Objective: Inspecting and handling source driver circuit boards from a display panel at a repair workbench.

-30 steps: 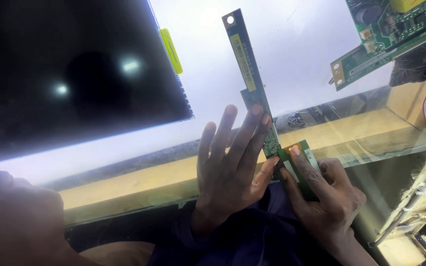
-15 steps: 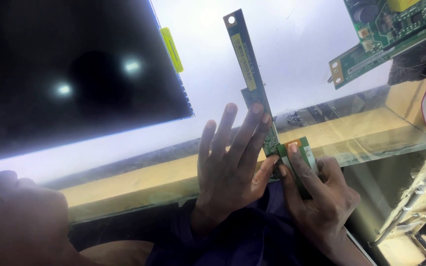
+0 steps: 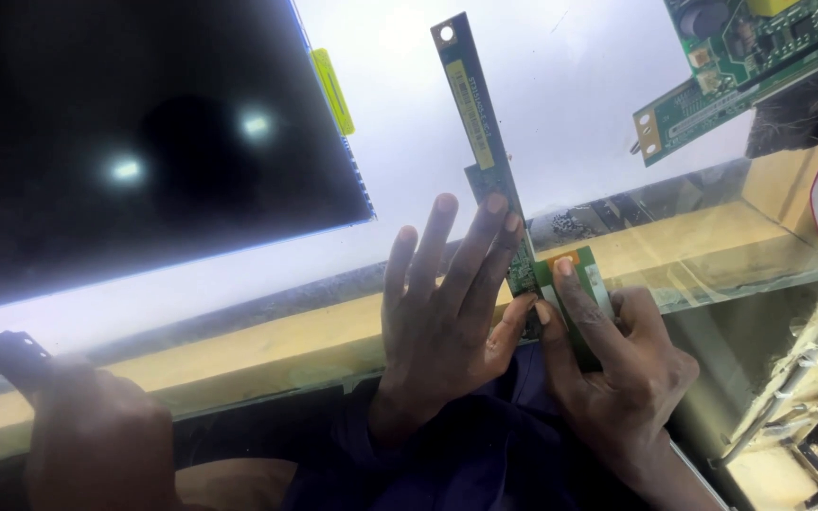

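A long narrow blue-green circuit board strip (image 3: 473, 114) stands up over the bright white surface (image 3: 598, 95). My left hand (image 3: 442, 331) holds its lower end, fingers spread flat against it and the thumb pinching from the right. My right hand (image 3: 617, 364) grips a small green board piece (image 3: 587, 284) with an orange pad. The index finger lies along that piece and the thumb meets my left thumb. The small piece touches the strip's lower end. A dark blue sleeve (image 3: 485, 464) covers both wrists.
A large dark panel (image 3: 125, 142) with a yellow tab (image 3: 332, 90) fills the upper left. Green circuit boards (image 3: 740, 57) lie at the top right. A wooden bench edge (image 3: 267, 345) runs across. Another person's hand (image 3: 97, 435) holds a dark bar at the lower left. Wires and parts (image 3: 807, 397) crowd the lower right.
The other person's hand at the lower left has shifted a little to the right. My two hands and the strip have hardly moved.
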